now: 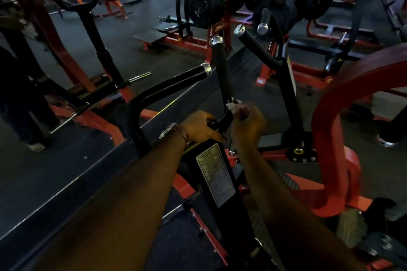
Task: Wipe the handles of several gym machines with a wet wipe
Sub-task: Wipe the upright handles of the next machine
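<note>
A black machine arm with a label plate runs up the middle and branches into black grip handles with silver end caps. My right hand holds a white wet wipe against the base of the upright handle. My left hand grips the black bar just below, where the handles join; a bracelet and watch sit on that wrist. A second handle slants off to the left, and a third handle rises to the right.
A curved red frame stands at the right. Black weight plates hang on pegs behind the handles. A mirror on the left reflects a machine and a standing person. More red and black machines fill the dark floor beyond.
</note>
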`<state>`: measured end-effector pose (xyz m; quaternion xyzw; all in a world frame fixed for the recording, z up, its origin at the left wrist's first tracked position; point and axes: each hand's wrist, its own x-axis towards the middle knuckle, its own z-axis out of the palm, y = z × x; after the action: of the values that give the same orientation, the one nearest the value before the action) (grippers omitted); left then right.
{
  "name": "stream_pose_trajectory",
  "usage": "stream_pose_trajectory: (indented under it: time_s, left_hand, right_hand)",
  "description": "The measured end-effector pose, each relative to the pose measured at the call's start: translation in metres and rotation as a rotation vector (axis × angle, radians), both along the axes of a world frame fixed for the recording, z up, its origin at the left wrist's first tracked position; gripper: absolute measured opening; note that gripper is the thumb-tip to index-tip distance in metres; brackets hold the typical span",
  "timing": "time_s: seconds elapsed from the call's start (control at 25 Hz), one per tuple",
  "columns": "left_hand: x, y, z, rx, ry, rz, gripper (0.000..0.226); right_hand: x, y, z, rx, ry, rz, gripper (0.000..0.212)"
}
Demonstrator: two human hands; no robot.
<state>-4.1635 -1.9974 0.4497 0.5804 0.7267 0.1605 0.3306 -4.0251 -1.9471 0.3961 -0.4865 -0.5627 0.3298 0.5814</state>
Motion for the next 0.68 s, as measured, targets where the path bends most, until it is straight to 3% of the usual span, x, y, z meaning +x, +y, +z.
stream_pose_trajectory:
  time_s: [0.2, 0.28, 0.4, 0.48, 0.6, 0.68]
  left_hand:
    - [-0.001, 0.000, -0.002, 0.040, -0.014, -0.025, 0.031]
    - [-0.001, 0.000, -0.002, 0.040, 0.008, -0.038, 0.033]
    - [-0.003, 0.000, -0.002, 0.030, -0.006, -0.016, 0.044]
    - [-0.003, 0.003, -0.005, 0.026, 0.000, 0.004, 0.047]
    - [-0.003, 0.004, -0.007, 0.031, 0.011, 0.025, 0.053]
    - [-0.004, 0.005, -0.008, 0.045, 0.000, -0.002, 0.049]
  right_hand:
    - [0.009, -0.011, -0.002, 0.481, -0.761, 0.113, 0.029]
    - [0.005, 0.013, 0.025, 0.389, -0.894, 0.077, 0.025]
    - [-0.004, 0.014, 0.034, 0.277, -0.934, 0.218, 0.016]
    - [-0.006, 0.002, 0.023, 0.332, -0.971, 0.263, 0.008]
    - [-0.004, 0.009, 0.038, 0.141, -0.893, 0.350, 0.012]
    - [0.000, 0.021, 0.052, 0.237, -1.011, 0.397, 0.011]
